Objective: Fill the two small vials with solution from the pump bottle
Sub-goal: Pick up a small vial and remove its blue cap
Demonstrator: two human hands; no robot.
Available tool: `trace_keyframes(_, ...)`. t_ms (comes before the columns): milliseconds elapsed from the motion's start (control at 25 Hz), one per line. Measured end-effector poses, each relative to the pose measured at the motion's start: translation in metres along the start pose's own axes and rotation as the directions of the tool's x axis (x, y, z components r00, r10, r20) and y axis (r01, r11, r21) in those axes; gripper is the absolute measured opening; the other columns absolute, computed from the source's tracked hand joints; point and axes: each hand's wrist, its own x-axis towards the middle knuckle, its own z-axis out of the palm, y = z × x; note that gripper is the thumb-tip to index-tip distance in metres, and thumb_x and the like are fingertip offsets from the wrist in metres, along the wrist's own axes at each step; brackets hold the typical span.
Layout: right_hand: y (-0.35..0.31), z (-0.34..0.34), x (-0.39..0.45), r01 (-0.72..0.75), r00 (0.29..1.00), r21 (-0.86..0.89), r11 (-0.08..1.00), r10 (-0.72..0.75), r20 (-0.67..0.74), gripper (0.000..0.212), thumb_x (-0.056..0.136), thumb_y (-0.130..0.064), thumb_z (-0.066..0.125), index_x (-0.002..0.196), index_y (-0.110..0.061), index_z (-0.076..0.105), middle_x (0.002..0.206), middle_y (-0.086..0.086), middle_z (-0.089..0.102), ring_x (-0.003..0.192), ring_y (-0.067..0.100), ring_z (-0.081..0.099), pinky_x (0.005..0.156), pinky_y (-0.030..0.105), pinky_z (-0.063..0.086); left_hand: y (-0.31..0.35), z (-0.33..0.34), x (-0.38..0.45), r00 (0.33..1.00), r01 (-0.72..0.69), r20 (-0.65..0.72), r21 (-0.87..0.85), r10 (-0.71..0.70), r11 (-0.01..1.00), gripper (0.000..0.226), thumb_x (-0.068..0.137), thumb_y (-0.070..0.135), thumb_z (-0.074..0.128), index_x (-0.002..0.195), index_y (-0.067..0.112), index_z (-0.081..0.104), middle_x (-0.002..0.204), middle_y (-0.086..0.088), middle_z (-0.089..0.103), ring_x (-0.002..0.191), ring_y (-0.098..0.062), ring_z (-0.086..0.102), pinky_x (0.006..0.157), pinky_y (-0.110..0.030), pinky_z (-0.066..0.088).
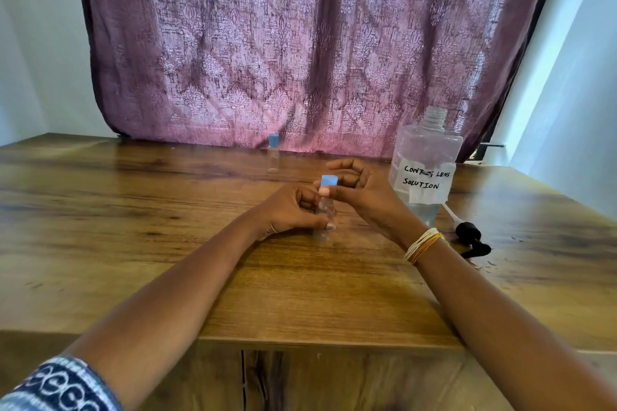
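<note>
A small clear vial (324, 210) stands upright on the wooden table (133, 210) at the centre. My left hand (293, 210) wraps around its body. My right hand (359, 192) pinches the blue cap (329, 181) on top of it. A second clear vial (273, 153) with a blue cap stands alone near the table's far edge. To the right stands the large clear bottle (424, 160) labelled "contact lens solution", its neck uncapped. The black pump head (470, 237) with its white tube lies on the table to the right of my right wrist.
A purple patterned curtain (300, 43) hangs behind the table. White walls flank both sides. Small crumbs lie on the wood near the pump head. The table's near edge runs below my forearms.
</note>
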Motion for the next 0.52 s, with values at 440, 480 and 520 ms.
trace_keyframes(440, 0.021, 0.007, 0.063, -0.143, 0.99, -0.72, 0.679, 0.086, -0.116, 0.01, 0.082, -0.003, 0.066, 0.089, -0.001, 0.073, 0.083, 0.006, 0.07, 0.082, 0.022, 0.064, 0.067, 0.025, 0.044, -0.004, -0.003, 0.009, 0.991, 0.04, 0.127, -0.079, -0.03, 0.996, 0.027, 0.068, -0.003, 0.081, 0.089, 0.013, 0.074, 0.088, -0.001, 0.076, 0.085, -0.014, 0.07, 0.09, -0.036, 0.055)
trace_keyframes(480, 0.022, 0.01, 0.068, -0.135, 0.99, -0.781, 0.61, 0.114, -0.082, 0.014, 0.08, 0.001, 0.063, 0.09, 0.005, 0.072, 0.09, 0.013, 0.072, 0.089, 0.027, 0.066, 0.068, 0.027, 0.044, -0.005, -0.003, 0.009, 0.991, 0.042, 0.128, -0.076, -0.033, 0.996, 0.027, 0.069, -0.005, 0.08, 0.089, 0.013, 0.074, 0.088, -0.001, 0.076, 0.086, -0.014, 0.07, 0.089, -0.034, 0.055)
trace_keyframes(520, 0.022, 0.012, 0.072, -0.133, 0.988, -0.815, 0.564, 0.14, -0.064, 0.018, 0.078, 0.003, 0.062, 0.092, 0.008, 0.071, 0.097, 0.02, 0.072, 0.094, 0.033, 0.066, 0.071, 0.031, 0.047, -0.004, -0.003, 0.01, 0.991, 0.048, 0.125, -0.074, -0.038, 0.996, 0.027, 0.069, -0.005, 0.08, 0.088, 0.015, 0.074, 0.088, -0.001, 0.076, 0.086, -0.014, 0.071, 0.088, -0.033, 0.055)
